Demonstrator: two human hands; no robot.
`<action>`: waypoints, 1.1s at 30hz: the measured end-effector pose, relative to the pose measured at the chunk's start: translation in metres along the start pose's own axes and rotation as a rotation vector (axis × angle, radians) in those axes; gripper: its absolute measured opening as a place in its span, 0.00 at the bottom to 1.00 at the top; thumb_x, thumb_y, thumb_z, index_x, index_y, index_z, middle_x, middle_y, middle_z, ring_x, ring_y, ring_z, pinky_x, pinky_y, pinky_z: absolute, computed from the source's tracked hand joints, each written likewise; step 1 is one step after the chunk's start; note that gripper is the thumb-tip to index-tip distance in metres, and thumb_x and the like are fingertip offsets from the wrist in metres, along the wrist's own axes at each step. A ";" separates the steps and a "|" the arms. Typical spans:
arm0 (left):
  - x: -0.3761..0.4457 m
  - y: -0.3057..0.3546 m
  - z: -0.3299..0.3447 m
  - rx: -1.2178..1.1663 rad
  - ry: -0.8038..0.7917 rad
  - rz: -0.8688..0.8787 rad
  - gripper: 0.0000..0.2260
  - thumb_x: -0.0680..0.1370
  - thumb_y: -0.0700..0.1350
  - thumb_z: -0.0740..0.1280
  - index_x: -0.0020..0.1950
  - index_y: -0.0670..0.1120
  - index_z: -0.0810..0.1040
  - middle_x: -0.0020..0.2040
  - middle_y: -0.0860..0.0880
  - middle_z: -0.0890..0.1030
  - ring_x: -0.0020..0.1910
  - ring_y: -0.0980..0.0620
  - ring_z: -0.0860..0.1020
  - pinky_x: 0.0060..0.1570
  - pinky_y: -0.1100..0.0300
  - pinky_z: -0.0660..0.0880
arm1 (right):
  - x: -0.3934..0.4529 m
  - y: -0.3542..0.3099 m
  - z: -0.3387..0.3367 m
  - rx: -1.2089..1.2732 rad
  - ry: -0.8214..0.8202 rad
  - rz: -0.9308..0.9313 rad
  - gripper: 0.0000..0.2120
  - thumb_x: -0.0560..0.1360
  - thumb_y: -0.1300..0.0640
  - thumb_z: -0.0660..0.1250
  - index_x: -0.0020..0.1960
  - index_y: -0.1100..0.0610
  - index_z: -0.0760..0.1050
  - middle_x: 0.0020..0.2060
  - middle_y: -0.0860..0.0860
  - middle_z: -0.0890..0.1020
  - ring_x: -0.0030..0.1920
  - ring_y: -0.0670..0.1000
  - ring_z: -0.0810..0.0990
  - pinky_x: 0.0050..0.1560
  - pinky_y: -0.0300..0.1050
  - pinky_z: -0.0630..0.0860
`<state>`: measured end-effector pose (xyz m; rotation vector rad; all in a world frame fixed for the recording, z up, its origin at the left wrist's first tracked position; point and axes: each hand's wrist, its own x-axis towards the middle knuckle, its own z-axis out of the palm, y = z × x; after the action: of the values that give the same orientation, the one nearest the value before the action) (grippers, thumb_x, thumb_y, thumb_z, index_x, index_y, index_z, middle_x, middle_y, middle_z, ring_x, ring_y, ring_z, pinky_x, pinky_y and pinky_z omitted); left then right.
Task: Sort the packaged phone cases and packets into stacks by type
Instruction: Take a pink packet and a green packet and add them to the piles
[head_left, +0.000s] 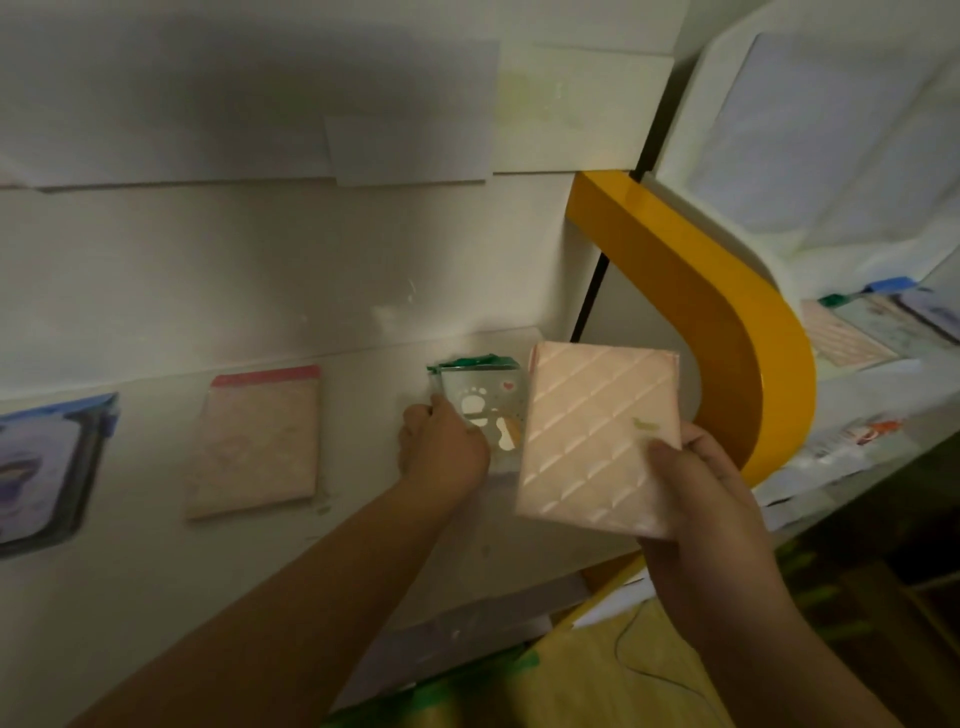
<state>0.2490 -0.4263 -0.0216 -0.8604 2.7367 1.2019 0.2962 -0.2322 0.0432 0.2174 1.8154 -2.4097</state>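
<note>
A person is sorting packaged phone cases on a white shelf (156, 597); the right hand (696, 499) is gripping a pink quilted packet (597, 441) by its near right corner, thumb on top, holding it tilted in the air just right of the green-topped footprint stack (483, 395); the left hand (441, 447) is pressing down on that stack, fingers curled over its near left edge, seemingly squaring it. A pink-topped stack (257, 441) is lying well to the left, and a blue-topped stack (47, 467) is sitting at the far left edge, blurred. More packets (857, 332) are waiting on the right beyond a yellow curved frame (727, 312). The risk is a mis-sort: the quilted packet is hovering nearest the green pile, though it looks, in dim light, like a match for the pink one; crossing over the left arm could also nudge the footprint stack askew, and a corner pinch on slick wrapping could slip.
</note>
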 end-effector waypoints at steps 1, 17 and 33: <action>-0.001 -0.001 -0.002 0.013 -0.014 0.008 0.22 0.78 0.46 0.61 0.72 0.42 0.64 0.66 0.40 0.66 0.62 0.40 0.68 0.64 0.48 0.68 | 0.001 0.000 0.001 0.005 -0.003 0.003 0.09 0.80 0.58 0.63 0.56 0.49 0.79 0.48 0.48 0.86 0.48 0.52 0.86 0.44 0.50 0.80; -0.038 -0.101 -0.132 0.297 0.304 0.345 0.20 0.77 0.39 0.64 0.70 0.44 0.72 0.68 0.42 0.73 0.65 0.40 0.69 0.65 0.48 0.64 | 0.022 0.035 0.091 -0.143 -0.282 0.084 0.10 0.81 0.58 0.62 0.60 0.53 0.78 0.51 0.49 0.86 0.49 0.50 0.86 0.42 0.43 0.82; -0.081 -0.196 -0.201 0.333 0.500 0.337 0.18 0.75 0.36 0.68 0.65 0.42 0.77 0.58 0.43 0.79 0.58 0.42 0.75 0.61 0.50 0.68 | 0.042 0.121 0.230 -0.702 -0.446 -0.030 0.08 0.78 0.56 0.65 0.51 0.59 0.80 0.45 0.55 0.84 0.47 0.57 0.83 0.49 0.54 0.81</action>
<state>0.4523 -0.6340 0.0074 -0.7613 3.4561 0.5683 0.2660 -0.4867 -0.0166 -0.3795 2.2621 -1.5114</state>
